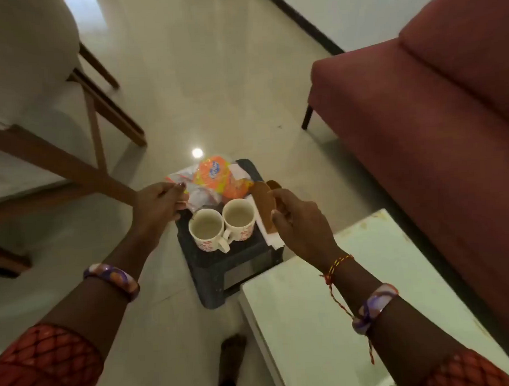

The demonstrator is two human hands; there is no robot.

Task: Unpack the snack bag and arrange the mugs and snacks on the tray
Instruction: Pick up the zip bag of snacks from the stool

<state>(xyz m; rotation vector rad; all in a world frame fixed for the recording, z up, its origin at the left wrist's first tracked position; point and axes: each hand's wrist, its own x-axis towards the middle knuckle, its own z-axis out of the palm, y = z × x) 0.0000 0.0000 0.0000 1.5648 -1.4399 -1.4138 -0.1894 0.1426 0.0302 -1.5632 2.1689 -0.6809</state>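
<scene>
Mugs, two white ones [206,229] [238,221], sit touching side by side on the near part of a dark stool [235,268], and behind them lies a clear snack bag [201,191] with an orange packet [215,177] inside. Left hand [158,205] is pinching the bag's near-left edge, fingers curled on the plastic. Right hand [300,223] grips a brown wooden tray [264,207] on edge, just right of the mugs, over a white cloth [273,238].

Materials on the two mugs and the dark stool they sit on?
Mugs: likely glazed ceramic; glossy cream walls, thick rims, printed red pattern. Stool: probably moulded plastic; dark, matte, textured top, rounded corners.
</scene>
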